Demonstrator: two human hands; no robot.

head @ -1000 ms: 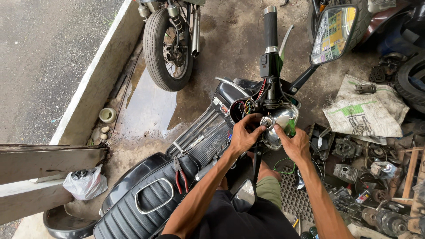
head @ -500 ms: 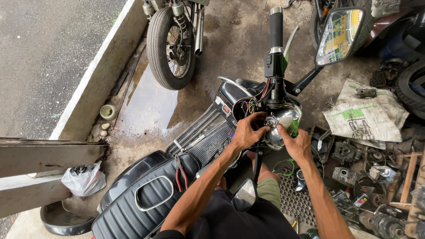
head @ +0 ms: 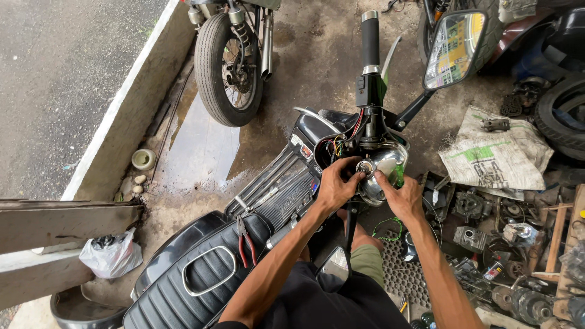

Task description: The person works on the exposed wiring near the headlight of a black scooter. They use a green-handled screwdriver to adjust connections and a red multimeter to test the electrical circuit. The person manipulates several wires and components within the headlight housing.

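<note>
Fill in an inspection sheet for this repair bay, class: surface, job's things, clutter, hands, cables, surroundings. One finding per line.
Surface: concrete floor, stained, with a puddle.
Job's things: chrome headlight shell on the scooter's handlebar; red-handled pliers lying on the black seat.
Clutter: engine parts at right; printed sack; white plastic bag.
Hands: left hand and right hand both on the shell's rear.
Cables: coloured wires exposed behind the headlight.
Surroundings: a second motorcycle's wheel; mirror; road beyond kerb.
</note>
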